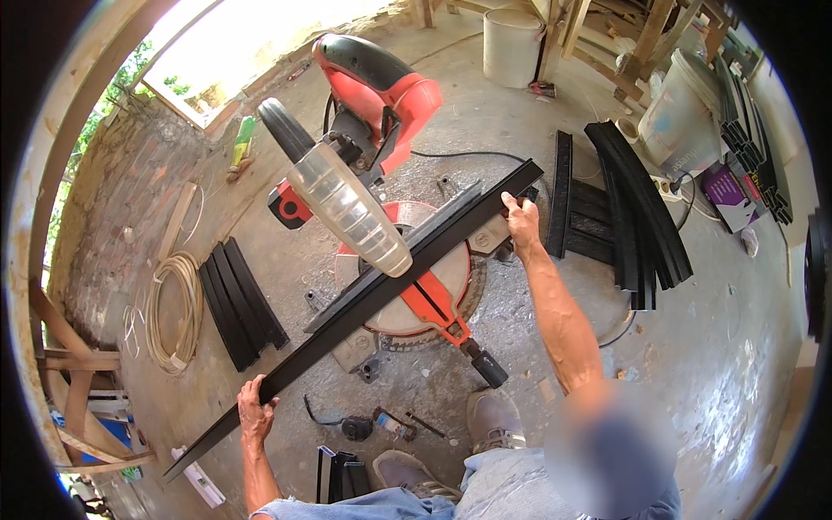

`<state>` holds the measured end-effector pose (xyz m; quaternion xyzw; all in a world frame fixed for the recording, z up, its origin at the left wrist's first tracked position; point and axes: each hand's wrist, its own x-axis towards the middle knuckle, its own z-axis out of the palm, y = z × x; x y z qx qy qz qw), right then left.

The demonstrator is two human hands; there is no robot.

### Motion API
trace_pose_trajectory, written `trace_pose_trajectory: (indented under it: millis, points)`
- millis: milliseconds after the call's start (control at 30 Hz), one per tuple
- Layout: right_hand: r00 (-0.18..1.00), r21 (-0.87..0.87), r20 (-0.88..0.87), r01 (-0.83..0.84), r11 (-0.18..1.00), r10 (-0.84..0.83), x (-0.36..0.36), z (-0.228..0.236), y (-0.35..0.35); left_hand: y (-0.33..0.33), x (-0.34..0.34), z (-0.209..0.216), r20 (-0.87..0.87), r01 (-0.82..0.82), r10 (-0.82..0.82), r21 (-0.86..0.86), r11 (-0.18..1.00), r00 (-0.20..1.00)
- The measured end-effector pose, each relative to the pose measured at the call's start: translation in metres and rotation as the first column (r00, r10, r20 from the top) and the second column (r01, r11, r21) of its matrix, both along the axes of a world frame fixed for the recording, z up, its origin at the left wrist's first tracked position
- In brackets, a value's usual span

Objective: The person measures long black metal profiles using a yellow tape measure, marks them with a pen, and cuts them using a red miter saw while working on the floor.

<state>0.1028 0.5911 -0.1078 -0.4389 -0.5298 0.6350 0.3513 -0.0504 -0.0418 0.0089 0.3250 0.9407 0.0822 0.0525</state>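
A long black metal profile [342,328] lies slantwise across the bed of a red and black mitre saw [377,95], which stands on the floor. My left hand [256,409] is closed round the profile toward its lower-left end. Near the upper-right end, my right hand [521,221] grips the same profile by its edge. The saw head is raised, and its clear ribbed guard [351,208] hangs over the middle of the profile. Below the profile, the saw's red table arm [433,303] and black handle [485,368] point toward me.
Shorter black profiles [243,299] lie left of the saw, beside a coiled hose [173,312]. More profiles [646,204] lie at right. A tape measure [356,428] and a small bottle [394,424] sit near my shoes. Buckets [511,52] stand at the back; a cable [472,155] crosses the floor.
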Motion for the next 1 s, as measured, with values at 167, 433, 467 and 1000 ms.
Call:
trace_pose_trajectory:
  millis: [167,433,467,1000]
  points:
    - [0.997,-0.01,-0.06,0.043,0.999,-0.043,0.008,-0.01,0.024,0.029,0.001,0.013,0.012,0.012,-0.013,0.026,1.0,1.0]
    - [1.0,0.048,-0.006,0.02,0.999,-0.02,-0.004,0.019,0.008,0.022,0.007,0.007,0.053,-0.022,0.023,-0.012,1.0,0.998]
    - [0.999,0.072,0.026,0.02,0.997,-0.022,-0.005,0.019,0.006,0.021,0.008,0.006,0.053,-0.03,0.031,-0.013,0.999,0.998]
    - [0.989,0.184,0.112,0.071,0.98,-0.093,-0.005,0.004,0.016,0.028,0.006,0.001,0.057,-0.002,0.001,0.008,1.0,0.998]
